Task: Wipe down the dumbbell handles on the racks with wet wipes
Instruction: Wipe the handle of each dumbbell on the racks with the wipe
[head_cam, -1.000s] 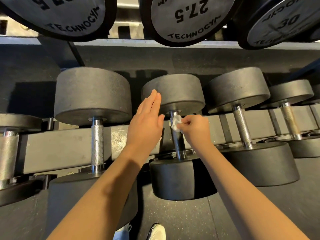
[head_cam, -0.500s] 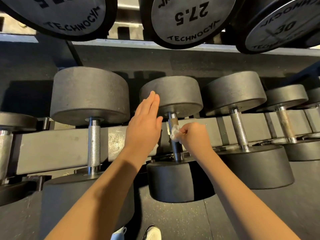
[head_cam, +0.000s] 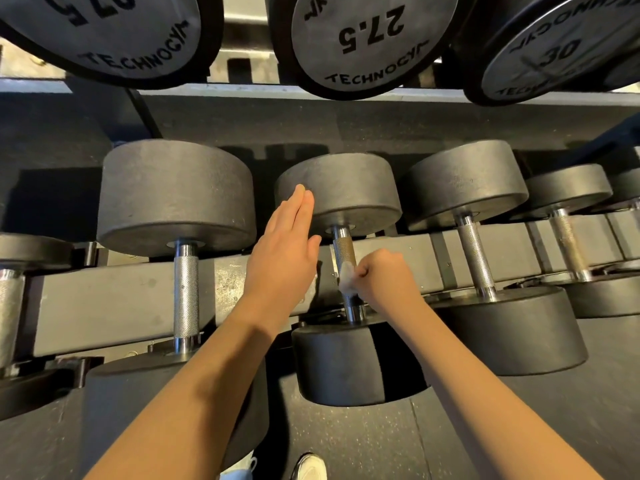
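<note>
Head view: the right hand (head_cam: 384, 278) is curled tight on a wet wipe (head_cam: 346, 284), pressing it low on the middle dumbbell's handle (head_cam: 344, 249); the left hand (head_cam: 284, 258), fingers straight, lies just beside that grip (steadying, I judge); the small wad could slip out on the knurling, leaving the stretch above the grip unwiped.
</note>
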{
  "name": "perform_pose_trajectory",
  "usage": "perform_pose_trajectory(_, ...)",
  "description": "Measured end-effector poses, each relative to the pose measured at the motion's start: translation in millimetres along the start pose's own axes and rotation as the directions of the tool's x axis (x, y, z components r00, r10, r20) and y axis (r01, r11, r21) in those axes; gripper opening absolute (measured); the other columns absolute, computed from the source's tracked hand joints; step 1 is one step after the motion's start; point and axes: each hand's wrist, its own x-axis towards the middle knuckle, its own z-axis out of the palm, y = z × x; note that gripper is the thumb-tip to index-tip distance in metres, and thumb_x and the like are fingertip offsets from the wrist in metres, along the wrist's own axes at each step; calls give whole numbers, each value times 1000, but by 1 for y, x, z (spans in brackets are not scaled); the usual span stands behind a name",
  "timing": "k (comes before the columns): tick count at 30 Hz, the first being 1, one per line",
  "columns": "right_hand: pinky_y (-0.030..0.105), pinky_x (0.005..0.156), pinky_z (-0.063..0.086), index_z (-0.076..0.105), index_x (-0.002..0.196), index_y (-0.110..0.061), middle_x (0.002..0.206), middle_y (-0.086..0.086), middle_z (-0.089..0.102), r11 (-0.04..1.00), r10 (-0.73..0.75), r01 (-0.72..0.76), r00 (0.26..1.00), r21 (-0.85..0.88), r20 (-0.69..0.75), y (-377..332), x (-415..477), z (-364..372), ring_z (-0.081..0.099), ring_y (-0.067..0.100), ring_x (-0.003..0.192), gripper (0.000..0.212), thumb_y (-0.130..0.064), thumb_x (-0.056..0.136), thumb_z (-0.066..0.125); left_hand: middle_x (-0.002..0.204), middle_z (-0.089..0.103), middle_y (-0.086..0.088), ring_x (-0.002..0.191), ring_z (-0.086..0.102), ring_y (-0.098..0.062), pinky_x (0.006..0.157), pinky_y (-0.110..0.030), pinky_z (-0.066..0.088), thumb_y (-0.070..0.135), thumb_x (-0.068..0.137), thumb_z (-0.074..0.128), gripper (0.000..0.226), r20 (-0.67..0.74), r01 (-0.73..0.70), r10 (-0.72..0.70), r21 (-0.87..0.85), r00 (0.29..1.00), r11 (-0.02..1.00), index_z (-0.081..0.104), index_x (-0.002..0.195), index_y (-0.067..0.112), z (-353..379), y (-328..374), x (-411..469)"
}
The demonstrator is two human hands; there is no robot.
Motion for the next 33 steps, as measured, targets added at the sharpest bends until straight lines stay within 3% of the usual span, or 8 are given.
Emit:
perform_pose_trajectory(3,17,44,28,64,73,-10,63,1,52,1000,-22,22,1000,-21,4,1,-6,0,43,10,50,27,-31,88,58,160,2,9,146,8,-11,112,-28,25,25,100,43,64,9,-4,4,8,1000,1000,6,153,23,-1,0,0)
perform_pose_trajectory(10,17,48,25,56,66,-16,59,-5,47,962,23,13,991,271,-132,-20,28,-4,42,6,54,27,-19,92,59,160,2,9,146,9,-11,113,-29,26,26,100,42,64,18,-28,27,21,999,999,6,153,23,-5,-1,0)
perform_pose_trajectory(14,18,47,29,63,65,-15,59,-1,49,996,21,-25,998,91,52,-1,10,-3,44,11,53,20,-20,84,66,160,1,10,146,8,-11,112,-29,26,26,101,41,63,19,-10,10,10,1000,1000,5,153,24,-3,0,-2)
perform_pose_trajectory(17,18,48,33,61,61,-15,62,2,56,998,38,-43,995,50,89,2,6,1,48,13,54,20,-22,77,71,160,1,10,146,8,-11,113,-29,26,26,101,41,63,16,-3,2,7,1000,1000,5,153,24,-3,0,-1)
perform_pose_trajectory(24,15,54,32,68,80,-13,72,-1,59,932,36,16,990,363,-136,-19,22,-2,54,10,66,11,-18,89,63,160,2,9,146,8,-11,113,-28,24,26,101,41,63,21,-22,21,22,1000,1000,5,153,23,-4,0,-1)
perform_pose_trajectory(26,14,49,29,63,67,-14,68,-2,57,951,47,-19,996,310,-81,-11,12,1,49,7,59,21,-18,88,64,160,3,8,146,9,-11,113,-27,23,25,101,41,63,15,-18,18,18,1000,1000,5,153,23,-3,0,-1)
perform_pose_trajectory(29,15,45,27,56,56,-20,60,-2,52,995,32,-37,998,97,56,4,-2,1,47,11,54,27,-18,78,70,160,4,8,146,10,-12,113,-28,24,25,101,41,63,8,-11,10,14,1000,1000,6,153,22,-1,0,-2)
perform_pose_trajectory(33,18,45,30,50,60,-18,61,-2,48,992,125,-122,982,-31,144,-4,7,-3,43,9,51,27,-22,78,70,160,5,8,146,10,-11,113,-28,24,25,101,42,63,6,-5,5,13,1000,1000,6,153,23,-2,0,-1)
